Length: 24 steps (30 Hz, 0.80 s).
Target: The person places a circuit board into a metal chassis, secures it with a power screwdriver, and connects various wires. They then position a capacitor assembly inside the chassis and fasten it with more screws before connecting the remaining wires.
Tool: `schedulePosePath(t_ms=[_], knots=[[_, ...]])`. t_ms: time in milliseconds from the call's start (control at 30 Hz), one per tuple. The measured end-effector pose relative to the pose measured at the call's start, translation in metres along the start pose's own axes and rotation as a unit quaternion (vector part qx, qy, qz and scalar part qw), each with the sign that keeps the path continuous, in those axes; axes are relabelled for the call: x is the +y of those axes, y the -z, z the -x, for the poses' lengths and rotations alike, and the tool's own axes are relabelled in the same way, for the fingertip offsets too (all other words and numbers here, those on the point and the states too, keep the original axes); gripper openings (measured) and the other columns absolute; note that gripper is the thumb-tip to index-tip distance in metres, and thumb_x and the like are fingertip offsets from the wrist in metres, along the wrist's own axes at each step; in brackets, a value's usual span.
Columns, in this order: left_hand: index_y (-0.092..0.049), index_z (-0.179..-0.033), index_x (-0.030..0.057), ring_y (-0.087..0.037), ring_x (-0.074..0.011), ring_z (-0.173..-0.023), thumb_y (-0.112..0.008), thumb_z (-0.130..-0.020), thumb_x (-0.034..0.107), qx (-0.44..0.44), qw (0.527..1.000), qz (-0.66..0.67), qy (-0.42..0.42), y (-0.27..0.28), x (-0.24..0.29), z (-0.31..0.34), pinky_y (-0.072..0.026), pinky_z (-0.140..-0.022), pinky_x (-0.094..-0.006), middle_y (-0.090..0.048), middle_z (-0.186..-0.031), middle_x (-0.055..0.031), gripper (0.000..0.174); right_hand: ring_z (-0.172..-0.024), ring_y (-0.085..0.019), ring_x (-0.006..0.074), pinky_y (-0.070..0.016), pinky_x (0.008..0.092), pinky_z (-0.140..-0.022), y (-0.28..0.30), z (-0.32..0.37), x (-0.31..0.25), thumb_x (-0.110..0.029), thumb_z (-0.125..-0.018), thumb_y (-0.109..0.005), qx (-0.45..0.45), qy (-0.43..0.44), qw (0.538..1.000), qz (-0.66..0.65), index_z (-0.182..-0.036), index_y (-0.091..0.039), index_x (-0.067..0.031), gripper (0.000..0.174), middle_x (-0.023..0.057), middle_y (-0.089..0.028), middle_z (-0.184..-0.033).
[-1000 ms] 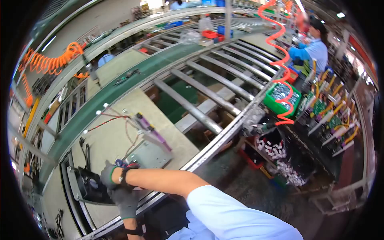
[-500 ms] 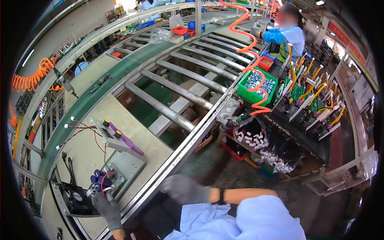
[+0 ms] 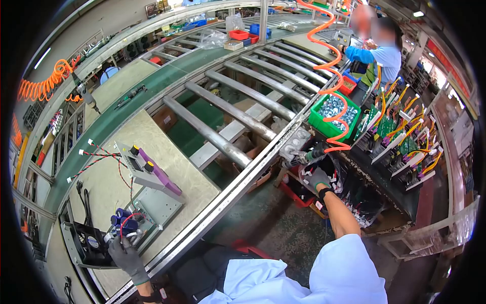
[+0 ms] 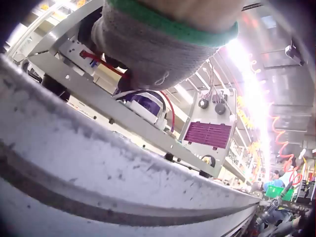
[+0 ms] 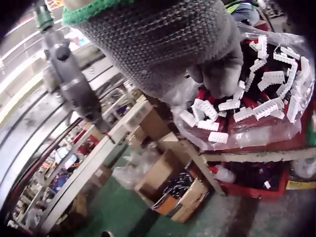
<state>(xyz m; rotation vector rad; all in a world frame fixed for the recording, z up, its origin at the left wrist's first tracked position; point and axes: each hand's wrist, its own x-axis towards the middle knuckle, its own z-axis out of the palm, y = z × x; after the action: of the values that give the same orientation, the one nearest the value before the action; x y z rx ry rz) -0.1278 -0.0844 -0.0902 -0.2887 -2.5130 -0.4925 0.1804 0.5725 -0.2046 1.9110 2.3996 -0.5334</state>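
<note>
My gloved left hand point(image 3: 127, 259) holds the near side of a metal chassis point(image 3: 164, 205), its fingers bent over the rim, partly hidden in the left wrist view. Beside those fingers are blue-purple capacitors point(image 3: 121, 218) and a red wire point(image 4: 172, 111). A black fan point(image 3: 92, 242) sits at the chassis's left end; a purple heatsink point(image 4: 207, 135) shows at the other. My gloved right hand point(image 5: 182, 49) reaches into a plastic bag point(image 5: 247, 140) of white connectors point(image 5: 266, 108) on red wires. Its fingers are bent among the connectors; whether they pinch one, I cannot tell.
A metal roller conveyor point(image 3: 217, 129) runs beyond the worktable point(image 3: 195, 177). Near the bag hang an air tool point(image 5: 74, 89) and an orange coiled hose point(image 3: 331, 76). A green bin point(image 3: 334, 114) of metal parts and several wired circuit boards point(image 3: 400, 131) stand at right. Another person point(image 3: 387, 58) works farther back.
My right hand has left the chassis, crossed to the right and gone into the bag of connectors. The left hand stays at the chassis.
</note>
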Motion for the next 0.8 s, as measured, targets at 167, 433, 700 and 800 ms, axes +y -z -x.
schedulePosePath(t_ms=[167, 433, 700, 800], knots=[[-0.060, -0.127, -0.0026, -0.057, -0.0396, -0.107, -0.064, -0.097, 0.015, 0.019, 0.999, 0.041, -0.023, 0.013, 0.016, 0.004, -0.0470, -0.090, -0.0479, -0.063, -0.114, -0.0219, 0.035, -0.116, -0.066, 0.0402, -0.0535, 0.0484, -0.095, -0.038, -0.058, 0.041, -0.031, -0.086, -0.067, -0.003, -0.038, 0.996, -0.086, -0.112, -0.068, 0.0038, 0.043, 0.0319, -0.065, -0.122], [-0.055, -0.135, -0.0020, -0.055, -0.0393, -0.104, -0.063, -0.094, 0.010, 0.013, 0.996, 0.053, -0.066, 0.024, 0.022, 0.017, -0.0463, -0.086, -0.0475, -0.058, -0.112, -0.0207, 0.044, -0.081, -0.073, 0.0325, -0.0602, 0.0454, -0.074, -0.028, -0.044, 0.094, -0.023, -0.093, -0.062, -0.088, -0.038, 0.792, -0.603, -0.105, -0.062, -0.0021, 0.024, 0.0100, -0.066, -0.085], [-0.056, -0.135, 0.0005, -0.056, -0.0374, -0.099, -0.062, -0.093, 0.005, -0.001, 0.995, 0.036, -0.092, 0.029, 0.023, 0.022, -0.0467, -0.084, -0.0451, -0.059, -0.110, -0.0177, 0.042, -0.093, -0.072, 0.0338, -0.0542, 0.0419, -0.082, 0.005, -0.006, 0.035, -0.040, -0.083, -0.076, -0.001, 0.039, 0.992, -0.123, -0.103, -0.072, -0.0012, 0.044, 0.0216, -0.074, -0.098], [-0.056, -0.135, 0.0003, -0.056, -0.0374, -0.100, -0.062, -0.093, 0.005, -0.012, 0.996, 0.036, -0.081, 0.030, 0.023, 0.022, -0.0474, -0.083, -0.0444, -0.058, -0.111, -0.0179, 0.043, -0.098, -0.070, 0.0372, -0.0536, 0.0458, -0.086, -0.019, -0.031, 0.037, -0.046, -0.081, -0.077, 0.088, 0.035, 0.993, -0.075, -0.109, -0.070, -0.0043, 0.051, 0.0237, -0.072, -0.105]])
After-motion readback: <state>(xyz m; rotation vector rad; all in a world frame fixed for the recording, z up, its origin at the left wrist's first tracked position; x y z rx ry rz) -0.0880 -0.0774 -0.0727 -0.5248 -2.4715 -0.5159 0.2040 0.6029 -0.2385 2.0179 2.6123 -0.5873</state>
